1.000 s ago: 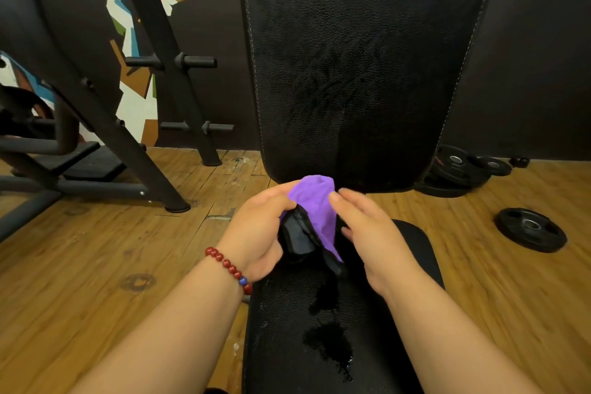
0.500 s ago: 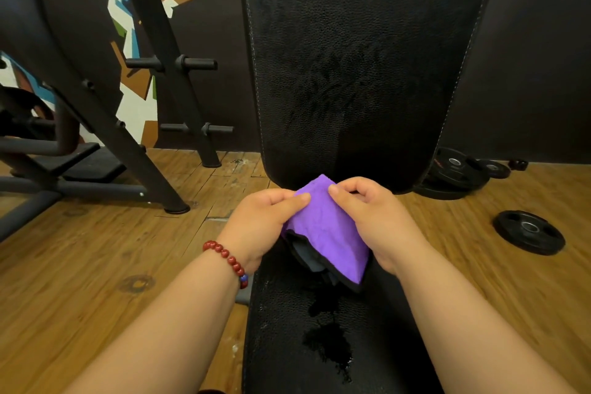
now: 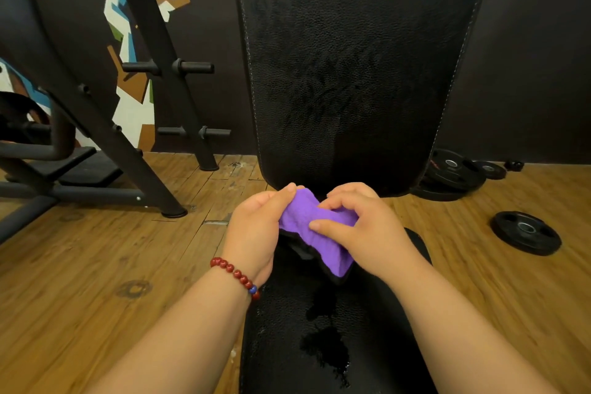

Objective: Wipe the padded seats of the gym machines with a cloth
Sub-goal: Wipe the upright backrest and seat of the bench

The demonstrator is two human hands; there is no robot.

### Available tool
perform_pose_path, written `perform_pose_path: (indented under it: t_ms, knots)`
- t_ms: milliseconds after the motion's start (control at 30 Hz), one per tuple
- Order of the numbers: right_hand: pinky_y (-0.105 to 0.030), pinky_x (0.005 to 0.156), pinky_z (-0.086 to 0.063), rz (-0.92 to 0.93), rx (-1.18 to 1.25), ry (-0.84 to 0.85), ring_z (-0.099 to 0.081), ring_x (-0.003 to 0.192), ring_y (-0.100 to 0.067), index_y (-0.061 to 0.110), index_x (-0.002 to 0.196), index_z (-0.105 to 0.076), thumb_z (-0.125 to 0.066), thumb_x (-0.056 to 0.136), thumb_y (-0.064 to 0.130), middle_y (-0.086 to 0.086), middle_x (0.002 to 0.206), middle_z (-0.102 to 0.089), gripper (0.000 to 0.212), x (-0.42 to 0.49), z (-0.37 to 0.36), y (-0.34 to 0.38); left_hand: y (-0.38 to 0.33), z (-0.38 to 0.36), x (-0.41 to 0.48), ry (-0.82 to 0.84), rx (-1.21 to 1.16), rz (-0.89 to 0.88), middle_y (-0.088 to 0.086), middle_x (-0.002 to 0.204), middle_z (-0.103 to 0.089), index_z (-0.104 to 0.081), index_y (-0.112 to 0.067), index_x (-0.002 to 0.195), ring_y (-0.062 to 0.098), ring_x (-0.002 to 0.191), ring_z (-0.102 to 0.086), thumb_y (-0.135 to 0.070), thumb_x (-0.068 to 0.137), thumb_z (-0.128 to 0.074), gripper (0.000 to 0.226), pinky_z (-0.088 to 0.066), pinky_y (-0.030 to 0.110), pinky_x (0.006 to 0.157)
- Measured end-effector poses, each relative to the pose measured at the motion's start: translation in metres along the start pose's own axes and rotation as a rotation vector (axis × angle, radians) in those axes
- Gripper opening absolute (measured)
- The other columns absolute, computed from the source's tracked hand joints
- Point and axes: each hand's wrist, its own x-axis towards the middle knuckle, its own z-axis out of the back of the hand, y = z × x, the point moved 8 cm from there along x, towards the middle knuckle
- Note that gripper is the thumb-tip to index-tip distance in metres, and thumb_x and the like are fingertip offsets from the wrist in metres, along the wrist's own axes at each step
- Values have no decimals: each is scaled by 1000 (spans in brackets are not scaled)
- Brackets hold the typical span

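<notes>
Vivid purple cloth point(image 3: 299, 217) with a black underside, against pebbled black seat padding point(image 3: 287, 345) (white stitching on the backrest point(image 3: 351, 57)). Red-beaded bracelet point(image 3: 235, 273), one bead blue. Warm brown plank floor point(image 3: 96, 265), black weight plates point(image 3: 526, 232).

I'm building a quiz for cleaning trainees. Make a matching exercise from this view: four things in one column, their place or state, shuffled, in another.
1. purple cloth
2. seat pad
3. lone weight plate
4. bead bracelet

A. lies flat on the wood floor
B. sits round the left wrist
C. carries a wet patch
D. gripped by the left hand and right hand

Pairs: 1-D, 2-C, 3-A, 4-B.
</notes>
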Motion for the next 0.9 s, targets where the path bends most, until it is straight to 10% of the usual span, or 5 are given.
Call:
perform_pose_path:
  t_ms: [267, 533, 800, 900]
  knots:
    - [-16, 69, -50, -57, 207, 22, -65, 84, -2, 32, 91, -68, -63, 92, 23, 11, 89, -71, 10, 4, 10, 2, -9, -19, 1, 210, -139, -13, 1, 111, -69, -61, -7, 85, 9, 96, -69, -10, 88, -60, 4, -55, 27, 79]
    - [-10, 64, -44, -50, 160, 24, -57, 78, 1, 37, 98, -63, -69, 83, 38, 11, 87, -62, 17, 6, 11, 8, -19, -16, 5, 92, 41, -108, 1, 83, -73, -66, -22, 101, 15, 79, -69, -12, 87, -67, 17, -57, 31, 73]
    - [-7, 71, -40, 188, -118, -255, -56, 84, -1, 26, 86, -67, -69, 86, 19, 13, 85, -63, 8, 28, 41, 36, -63, -21, 11, 63, 300, -394, -13, 81, -68, -66, -32, 92, -5, 75, -64, -19, 89, -66, 14, -51, 11, 62]
    - [-25, 77, -45, 357, -299, -422, -53, 81, -6, 21, 91, -65, -68, 87, 20, 12, 86, -59, 5, 45, 55, 63, -93, -30, 21, -24, 460, -590, -14, 86, -65, -64, -35, 91, -3, 81, -60, -23, 89, -67, 12, -49, 9, 65]
